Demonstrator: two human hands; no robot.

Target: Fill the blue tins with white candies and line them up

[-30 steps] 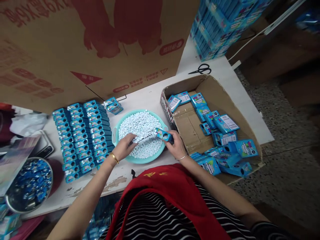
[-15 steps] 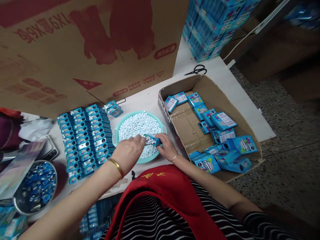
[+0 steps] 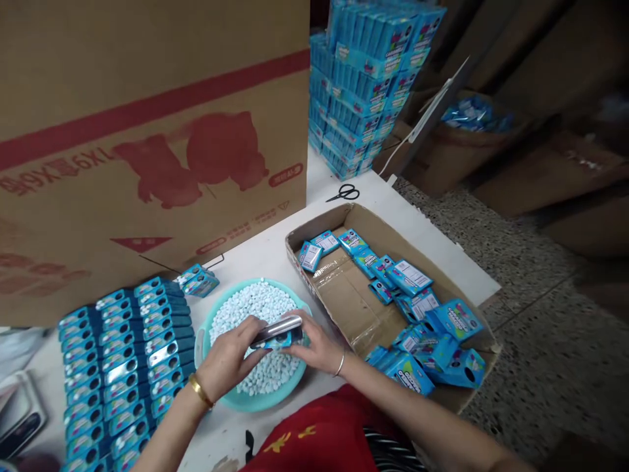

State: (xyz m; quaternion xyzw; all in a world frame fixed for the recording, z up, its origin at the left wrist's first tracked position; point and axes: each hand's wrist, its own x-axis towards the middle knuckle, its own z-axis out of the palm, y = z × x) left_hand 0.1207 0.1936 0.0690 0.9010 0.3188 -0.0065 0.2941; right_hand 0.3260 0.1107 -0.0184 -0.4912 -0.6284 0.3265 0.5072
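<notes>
Over a turquoise basin (image 3: 201,341) of small white candies (image 3: 268,377), I hold a small blue candy box (image 3: 279,342) between both hands. A shiny, silvery, dark-edged strip runs along its upper side; whether it belongs to the box I cannot tell. My left hand (image 3: 234,354) pinches the left end, thumb below and fingers above. My right hand (image 3: 317,344) grips the right end the same way. Left of the basin stand several rows of blue boxes (image 3: 120,373) with round dark windows. A pair of blue boxes (image 3: 198,280) sits behind the basin.
An open cardboard tray (image 3: 339,278) with scattered blue packs (image 3: 410,276) lies to the right. Black-handled scissors (image 3: 348,191) rest behind it. A large carton (image 3: 147,131) walls off the back left. Wrapped blue boxes (image 3: 363,92) are stacked at the back. A phone (image 3: 22,419) lies far left.
The view has tilted up and shifted left. The blue box has turned, so a silvery strip now shows on top. My left hand has changed from a closed pinch to holding the box's left end.
</notes>
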